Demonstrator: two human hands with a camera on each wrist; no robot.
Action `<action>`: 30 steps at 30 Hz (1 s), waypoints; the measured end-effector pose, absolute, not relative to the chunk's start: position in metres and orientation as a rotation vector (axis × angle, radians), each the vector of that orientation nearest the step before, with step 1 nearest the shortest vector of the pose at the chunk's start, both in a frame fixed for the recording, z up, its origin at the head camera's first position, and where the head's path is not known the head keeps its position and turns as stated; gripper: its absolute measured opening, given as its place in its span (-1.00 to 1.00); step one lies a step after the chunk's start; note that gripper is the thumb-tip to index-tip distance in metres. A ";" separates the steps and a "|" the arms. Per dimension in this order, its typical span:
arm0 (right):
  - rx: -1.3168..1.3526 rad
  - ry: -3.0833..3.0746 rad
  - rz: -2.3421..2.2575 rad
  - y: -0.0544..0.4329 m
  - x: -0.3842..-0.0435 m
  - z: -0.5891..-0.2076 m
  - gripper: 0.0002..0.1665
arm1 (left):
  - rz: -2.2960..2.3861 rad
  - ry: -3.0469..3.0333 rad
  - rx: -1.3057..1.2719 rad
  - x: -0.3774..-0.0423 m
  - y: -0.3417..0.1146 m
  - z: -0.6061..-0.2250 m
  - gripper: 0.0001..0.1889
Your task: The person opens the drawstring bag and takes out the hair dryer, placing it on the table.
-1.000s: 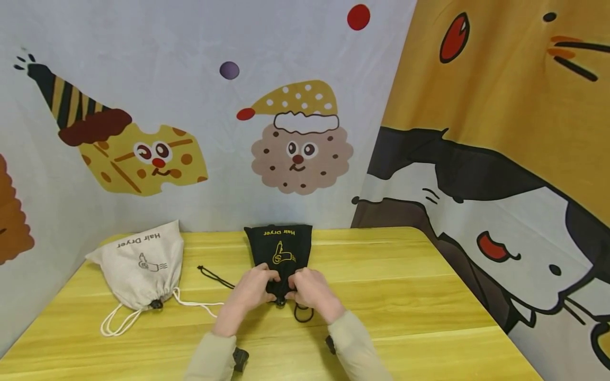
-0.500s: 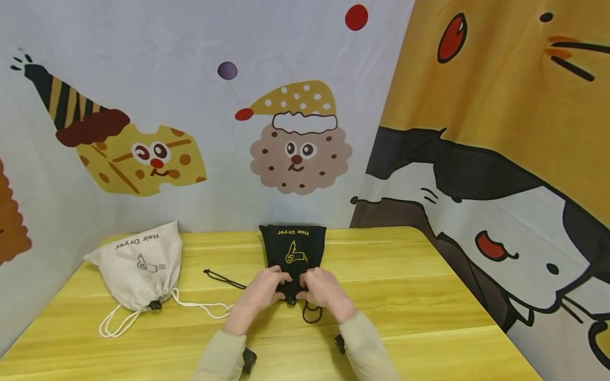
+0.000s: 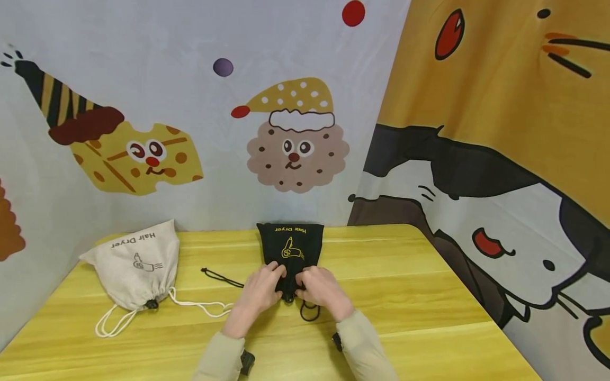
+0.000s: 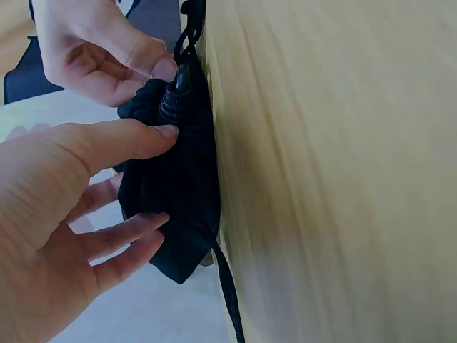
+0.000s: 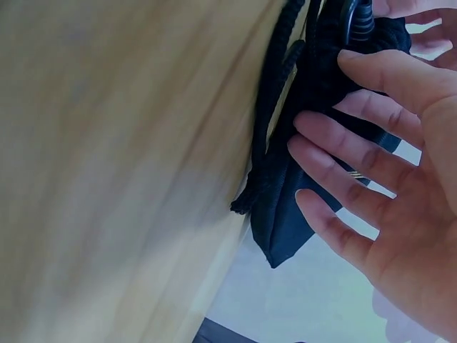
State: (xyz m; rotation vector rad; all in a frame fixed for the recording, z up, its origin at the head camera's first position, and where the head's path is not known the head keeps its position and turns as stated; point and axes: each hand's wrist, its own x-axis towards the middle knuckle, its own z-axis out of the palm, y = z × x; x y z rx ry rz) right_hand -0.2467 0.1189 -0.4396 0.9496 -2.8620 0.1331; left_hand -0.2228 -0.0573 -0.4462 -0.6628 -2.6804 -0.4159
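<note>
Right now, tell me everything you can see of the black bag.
The black bag looks like soft fabric, with yellow "Hair Dryer" lettering, upside down in the head view, and a hair dryer drawing. It lies on the table, wide end at the far edge, gathered neck toward the person. A shiny piece, probably a cord lock, sits at the neck; black cords extend either side. The left hand and right hand hold it near the neck. Its contents are hidden.
</note>
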 end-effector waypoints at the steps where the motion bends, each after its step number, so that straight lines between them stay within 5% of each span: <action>1: 0.947 -2.861 0.129 0.118 -0.247 -0.440 -0.67 | -0.392 -2.665 -0.658 -0.223 -0.057 -0.446 -0.64; 10: 0.933 -2.833 0.081 0.117 -0.246 -0.440 -0.86 | -0.419 -2.642 -0.656 -0.224 -0.060 -0.446 -0.69; 30: 0.941 -2.775 0.146 0.120 -0.243 -0.438 -0.90 | -0.447 -2.615 -0.695 -0.225 -0.065 -0.448 -0.71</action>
